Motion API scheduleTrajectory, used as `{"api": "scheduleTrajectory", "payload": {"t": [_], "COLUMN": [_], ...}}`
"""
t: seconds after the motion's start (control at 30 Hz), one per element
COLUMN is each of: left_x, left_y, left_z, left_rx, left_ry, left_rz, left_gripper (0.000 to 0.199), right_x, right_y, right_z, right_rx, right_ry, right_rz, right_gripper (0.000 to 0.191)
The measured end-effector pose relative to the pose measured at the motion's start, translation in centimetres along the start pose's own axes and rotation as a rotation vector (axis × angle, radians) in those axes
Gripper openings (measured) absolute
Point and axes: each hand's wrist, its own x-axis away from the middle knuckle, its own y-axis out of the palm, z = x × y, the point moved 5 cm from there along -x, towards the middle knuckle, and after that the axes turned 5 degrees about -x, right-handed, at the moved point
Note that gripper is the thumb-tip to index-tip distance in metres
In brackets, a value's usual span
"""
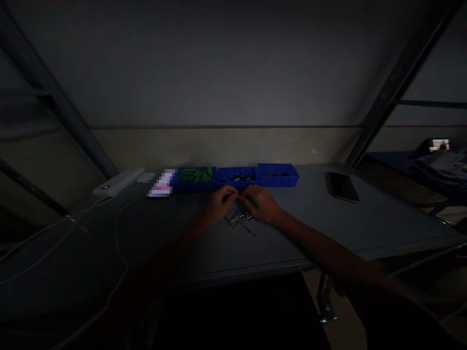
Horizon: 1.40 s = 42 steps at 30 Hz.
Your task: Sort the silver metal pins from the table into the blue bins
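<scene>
My left hand [219, 204] and my right hand [260, 201] meet over the desk, fingertips pinched close together. A tiny part between them is too small and dark to name. Just below lies a loose pile of thin metal rod-like pieces [241, 217], partly covered by my right hand. Behind my hands a blue bin [238, 184] contains small dark and shiny metal parts [239, 177]. To its right, another blue bin [279, 181] has a few thin dark pieces in it. The left blue bin [195, 185] is filled with green pieces [197, 174].
A white power strip [118, 183] with trailing cables lies at the left of the desk [310, 214]. Beside the bins is a blurred-out paper [160, 184]. On the right rests a dark phone [343, 186]. Metal frame posts slant up at both sides.
</scene>
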Motion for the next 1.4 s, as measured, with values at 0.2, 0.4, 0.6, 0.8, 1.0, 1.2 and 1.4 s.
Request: {"api": "scheduleTrajectory", "payload": {"t": [0.2, 0.4, 0.6, 0.8, 1.0, 1.2, 1.4], "left_x": [0.2, 0.2, 0.3, 0.4, 0.4, 0.3, 0.5], "left_y": [-0.9, -1.3, -1.2, -1.1, -1.3, -1.1, -1.1], "left_z": [0.3, 0.5, 0.8, 0.9, 1.3, 1.2, 0.9], "left_rx": [-0.108, -0.174, -0.205, -0.142, -0.234, -0.197, -0.197], "left_ry": [0.049, 0.061, 0.065, 0.074, 0.125, 0.109, 0.1], "left_rz": [0.002, 0.021, -0.005, -0.017, -0.026, -0.037, -0.028], "left_gripper": [0.016, 0.019, 0.023, 0.021, 0.022, 0.023, 0.017], "right_x": [-0.2, -0.1, -0.1, -0.2, 0.0, -0.1, -0.2], "right_y": [-0.5, -0.3, -0.8, -0.7, -0.9, -1.0, -0.8], "right_z": [0.8, 1.0, 0.4, 0.7, 0.6, 0.6, 0.8], "right_rx": [-0.097, -0.176, -0.139, -0.114, -0.22, -0.179, -0.213], "right_ry": [0.03, 0.059, -0.018, 0.002, 0.007, -0.008, 0.003], "right_rz": [0.036, 0.057, 0.072, 0.036, 0.078, 0.077, 0.069], "right_gripper": [0.022, 0.017, 0.018, 0.032, 0.018, 0.024, 0.032]}}
